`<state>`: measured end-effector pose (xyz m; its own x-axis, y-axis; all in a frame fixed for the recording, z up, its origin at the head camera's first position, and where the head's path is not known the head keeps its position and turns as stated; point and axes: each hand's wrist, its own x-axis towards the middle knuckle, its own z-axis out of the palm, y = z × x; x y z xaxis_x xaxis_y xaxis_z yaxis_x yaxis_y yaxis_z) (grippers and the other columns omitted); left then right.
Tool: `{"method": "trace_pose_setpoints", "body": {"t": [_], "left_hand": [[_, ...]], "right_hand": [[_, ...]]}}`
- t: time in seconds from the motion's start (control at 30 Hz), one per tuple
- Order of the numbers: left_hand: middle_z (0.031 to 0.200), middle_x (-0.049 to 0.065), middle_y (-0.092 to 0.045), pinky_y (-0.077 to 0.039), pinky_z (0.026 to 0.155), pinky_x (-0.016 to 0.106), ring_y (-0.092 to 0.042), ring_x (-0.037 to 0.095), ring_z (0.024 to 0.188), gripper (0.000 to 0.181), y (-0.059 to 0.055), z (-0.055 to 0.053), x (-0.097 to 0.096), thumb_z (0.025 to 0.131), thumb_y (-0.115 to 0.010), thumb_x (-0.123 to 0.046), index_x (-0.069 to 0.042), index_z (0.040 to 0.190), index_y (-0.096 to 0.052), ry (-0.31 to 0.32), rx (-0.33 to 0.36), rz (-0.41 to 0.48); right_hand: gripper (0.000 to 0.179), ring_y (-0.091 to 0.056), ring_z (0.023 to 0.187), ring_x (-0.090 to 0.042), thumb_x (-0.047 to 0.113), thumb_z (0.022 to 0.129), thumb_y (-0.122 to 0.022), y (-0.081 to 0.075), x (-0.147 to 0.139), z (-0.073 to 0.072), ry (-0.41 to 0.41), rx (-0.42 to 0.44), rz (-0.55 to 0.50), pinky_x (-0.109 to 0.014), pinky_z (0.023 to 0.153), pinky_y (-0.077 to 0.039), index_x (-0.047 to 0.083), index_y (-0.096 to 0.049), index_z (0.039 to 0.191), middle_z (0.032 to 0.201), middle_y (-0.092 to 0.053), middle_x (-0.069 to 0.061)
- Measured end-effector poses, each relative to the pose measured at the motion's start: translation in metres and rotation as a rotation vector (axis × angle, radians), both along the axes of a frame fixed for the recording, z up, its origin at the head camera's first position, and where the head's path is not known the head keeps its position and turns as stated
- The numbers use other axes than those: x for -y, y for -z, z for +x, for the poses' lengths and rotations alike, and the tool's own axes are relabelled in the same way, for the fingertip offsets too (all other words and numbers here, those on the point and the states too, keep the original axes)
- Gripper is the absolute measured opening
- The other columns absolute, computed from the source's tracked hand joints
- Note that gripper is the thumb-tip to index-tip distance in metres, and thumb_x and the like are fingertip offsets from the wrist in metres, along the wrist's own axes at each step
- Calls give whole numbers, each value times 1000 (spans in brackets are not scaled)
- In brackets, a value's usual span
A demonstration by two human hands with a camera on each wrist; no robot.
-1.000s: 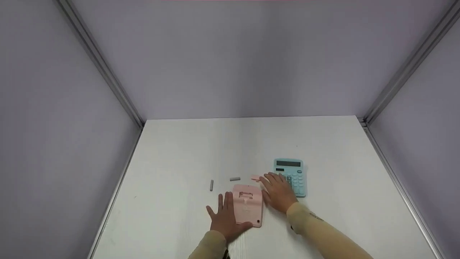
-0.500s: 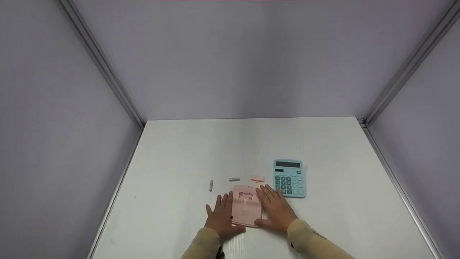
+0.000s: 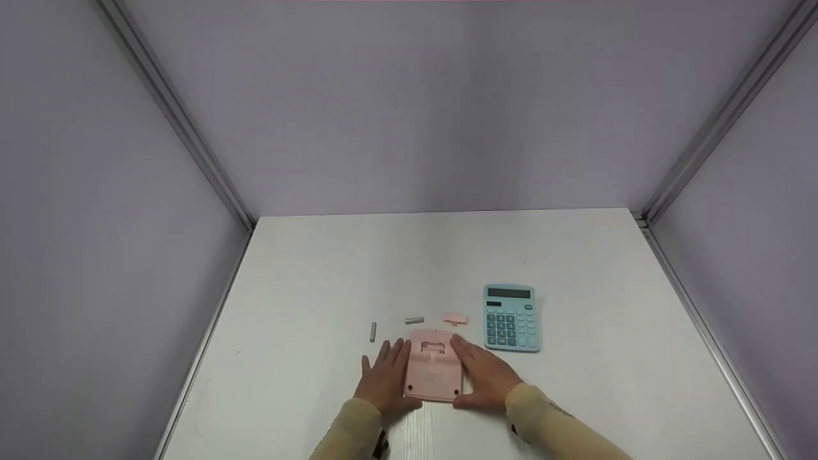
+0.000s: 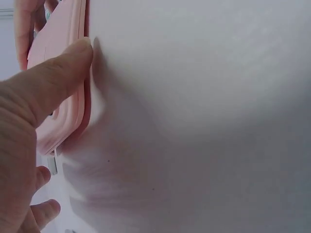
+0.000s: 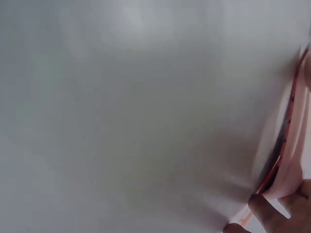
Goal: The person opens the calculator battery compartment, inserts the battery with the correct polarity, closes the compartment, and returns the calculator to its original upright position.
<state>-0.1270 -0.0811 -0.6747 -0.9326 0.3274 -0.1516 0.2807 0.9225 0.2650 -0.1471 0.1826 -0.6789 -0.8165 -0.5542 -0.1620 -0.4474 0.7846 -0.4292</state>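
A pink calculator [image 3: 434,370] lies face down on the table, its back and an uncovered battery slot [image 3: 433,347] facing up. My left hand [image 3: 383,383] rests along its left side with straight fingers. In the left wrist view, that hand's thumb touches the near edge of the pink calculator [image 4: 57,29]. My right hand [image 3: 487,377] lies against the right side, fingertips near the upper right corner and thumb by the lower right one. Just beyond the calculator are a small pink battery cover [image 3: 455,318] and a battery [image 3: 414,320]. Another battery [image 3: 373,331] lies further left.
A light blue calculator [image 3: 512,318] lies face up to the right, beyond my right hand. The white table [image 3: 307,275] is bounded by grey panels [image 3: 447,115] at the back and both sides.
My right hand has moved from beside the small pink cover and the blue calculator down to the pink calculator's right side. My left thumb has slid left along the near edge.
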Motion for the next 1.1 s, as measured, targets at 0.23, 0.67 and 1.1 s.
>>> {"method": "trace_pose_setpoints", "body": {"t": [0.23,0.67,1.1], "left_hand": [[159,5,-22,-23,104,70,-22,30,144,130,-8,-3,2,58,-79,-67,-14,155,-12,14,-8,58],[160,-3,-16,-18,113,59,-19,25,145,136,0,-5,8,48,-87,-63,-21,156,-15,39,87,222],[160,-13,-10,-9,116,54,-13,16,146,129,4,-5,6,52,-92,-48,-29,155,-15,-47,131,285]], "right_hand": [[118,-25,143,-19,64,66,-77,-7,1,-10,-43,22,-14,-44,114,-25,25,-11,156,160,-14,10],[116,-31,140,-28,61,65,-80,-16,2,-5,-56,10,10,-51,110,-29,27,-16,155,159,-18,11],[116,-32,139,-25,63,63,-79,-12,5,-6,-11,29,8,-50,109,-32,33,-14,155,158,-19,13]]}}
